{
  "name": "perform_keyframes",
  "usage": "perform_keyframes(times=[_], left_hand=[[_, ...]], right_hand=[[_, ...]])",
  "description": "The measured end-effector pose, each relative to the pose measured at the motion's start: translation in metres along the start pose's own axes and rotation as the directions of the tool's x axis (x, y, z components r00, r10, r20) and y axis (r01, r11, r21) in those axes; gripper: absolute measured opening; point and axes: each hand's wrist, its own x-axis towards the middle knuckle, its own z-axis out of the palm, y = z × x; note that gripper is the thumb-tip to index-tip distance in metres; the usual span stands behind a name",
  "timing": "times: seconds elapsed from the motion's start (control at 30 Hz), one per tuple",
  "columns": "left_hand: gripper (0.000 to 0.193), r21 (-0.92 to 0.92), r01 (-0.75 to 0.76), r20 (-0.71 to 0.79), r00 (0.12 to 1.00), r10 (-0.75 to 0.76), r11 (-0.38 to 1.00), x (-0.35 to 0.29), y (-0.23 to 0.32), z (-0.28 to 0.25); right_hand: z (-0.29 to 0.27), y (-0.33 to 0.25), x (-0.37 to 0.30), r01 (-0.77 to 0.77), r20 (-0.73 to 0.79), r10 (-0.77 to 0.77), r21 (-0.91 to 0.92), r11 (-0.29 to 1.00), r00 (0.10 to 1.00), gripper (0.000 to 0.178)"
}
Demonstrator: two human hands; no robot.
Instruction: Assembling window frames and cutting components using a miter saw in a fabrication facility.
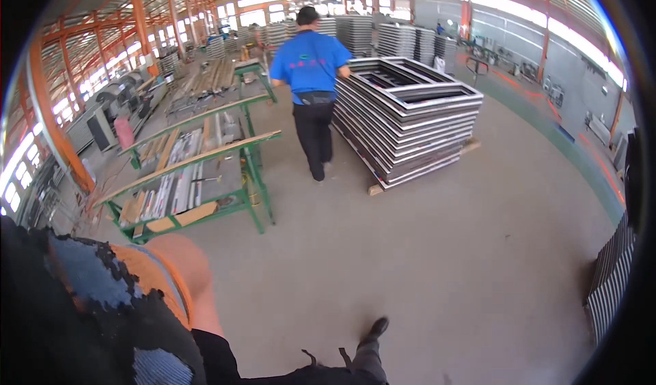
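Along the lower left my left arm (188,265) shows, bent, with a dark, frayed and peeling sleeve (96,269) that has an orange band (157,276). Below the bare skin the arm runs into black cloth, and I make out no fingers there. My right hand is outside the picture. One of my legs, ending in a dark shoe (377,327), steps forward on the grey floor (437,269). Nearest to my left arm is a green-legged workbench (249,200) with long metal and wooden strips (181,187) lying on it.
A person in a blue shirt (311,60) walks ahead, back turned, beside a tall stack of dark rectangular frames (403,135) resting on wooden blocks (375,189). More stacks (355,36) stand behind. Ribbed dark pieces (611,276) rise at the right edge. Orange columns (55,125) line the left.
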Motion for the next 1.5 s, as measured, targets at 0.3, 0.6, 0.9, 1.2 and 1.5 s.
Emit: perform_keyframes(times=[0.3, 0.6, 0.9, 1.2, 1.5], left_hand=[[0.042, 0.022, -0.044, 0.108, 0.993, 0.041, 0.999, 0.184, -0.022, 0.282], [0.044, 0.222, -0.058, 0.316, 0.949, -0.015, 0.973, 0.278, -0.068, 0.519], [0.032, -0.532, 0.229, -0.426, 0.76, -0.491, 0.815, 0.324, -0.117, 0.887], [0.024, -0.253, 0.708, 0.963, 0.121, -0.241, -0.659, 0.209, 0.114, 1.337], [0.042, 0.085, 0.063, 0.955, -0.29, 0.063, -0.994, 0.27, 0.243, 1.493]], right_hand=[[-0.189, -0.205, 0.27, 0.211, -0.116, -0.552, -0.844, 0.493, 0.826, 0.03], [-0.455, -0.751, 0.457, 0.527, -0.386, -0.47, 0.05, 0.849, 0.794, 0.024], [-0.486, -0.972, 0.594, 0.457, -0.229, -0.511, -0.25, 0.853, 0.828, 0.03], [-0.711, -1.286, 0.677, 0.634, -0.503, -0.746, -0.416, 0.652, 0.437, 0.029], [-0.856, -1.527, 0.831, 0.398, 0.067, -0.822, -0.895, 0.201, 0.566, 0.041]])
